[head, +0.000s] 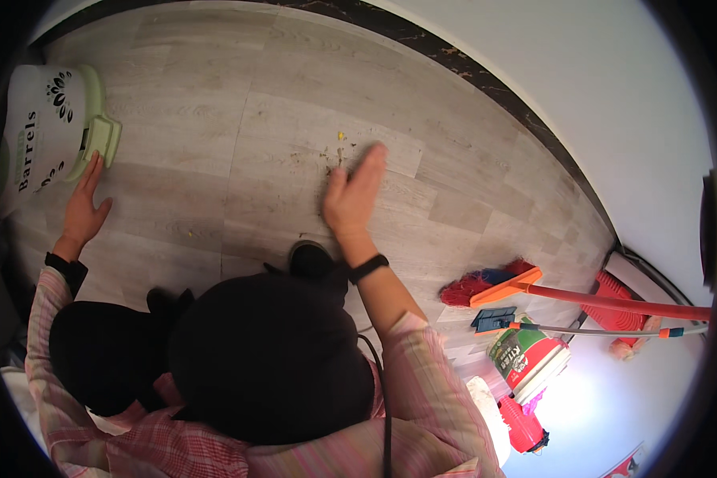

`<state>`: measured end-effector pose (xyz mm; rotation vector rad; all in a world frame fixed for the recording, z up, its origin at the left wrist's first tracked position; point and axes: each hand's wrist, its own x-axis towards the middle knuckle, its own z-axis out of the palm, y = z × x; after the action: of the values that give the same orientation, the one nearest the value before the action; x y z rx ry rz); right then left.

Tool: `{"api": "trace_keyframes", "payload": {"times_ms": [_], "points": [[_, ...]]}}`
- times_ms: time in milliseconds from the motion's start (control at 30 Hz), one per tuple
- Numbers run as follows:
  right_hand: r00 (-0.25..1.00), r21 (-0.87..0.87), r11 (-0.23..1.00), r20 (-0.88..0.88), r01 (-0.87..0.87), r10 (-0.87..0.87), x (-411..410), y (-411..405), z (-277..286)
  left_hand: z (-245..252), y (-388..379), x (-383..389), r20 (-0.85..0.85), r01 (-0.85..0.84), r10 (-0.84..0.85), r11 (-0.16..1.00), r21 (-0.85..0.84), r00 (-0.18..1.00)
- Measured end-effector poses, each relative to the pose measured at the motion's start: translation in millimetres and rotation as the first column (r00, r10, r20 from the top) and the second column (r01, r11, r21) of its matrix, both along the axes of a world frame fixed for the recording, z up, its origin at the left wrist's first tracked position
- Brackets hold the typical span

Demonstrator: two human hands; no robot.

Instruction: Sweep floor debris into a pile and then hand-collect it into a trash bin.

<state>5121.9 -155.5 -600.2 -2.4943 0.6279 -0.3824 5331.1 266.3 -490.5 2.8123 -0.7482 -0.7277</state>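
Note:
My left hand point(85, 209) reaches forward at the left, thumb spread, with its fingertips at the light green pedal point(103, 142) of a white pedal bin point(39, 128). It grips nothing. The bin bears writing and dark leaf prints. My right hand point(355, 194), slightly blurred, is over the wood-look floor point(293, 77) with its fingers extended and the thumb apart. No object shows in it. Small crumbs of dirt point(339, 156) and a yellow scrap point(341, 136) are scattered just beyond its thumb and fingers. Whether the palm touches the floor, I cannot tell.
To the right are a broom point(505, 287) with red bristles, a squeegee point(495, 321), a printed bucket point(529, 358) and a red dustpan point(615, 302). A dark skirting board point(454, 60) runs along the white wall point(609, 77). My shoe point(310, 258) is near my right wrist.

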Motion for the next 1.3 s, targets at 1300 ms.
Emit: {"api": "trace_keyframes", "payload": {"times_ms": [1300], "points": [[0.193, 0.48, 0.082, 0.188, -0.874, 0.963, -14, 26, 24, -7, 8, 1, 0.044, 0.017, -0.017, 1.0, -0.005, 0.999]]}}
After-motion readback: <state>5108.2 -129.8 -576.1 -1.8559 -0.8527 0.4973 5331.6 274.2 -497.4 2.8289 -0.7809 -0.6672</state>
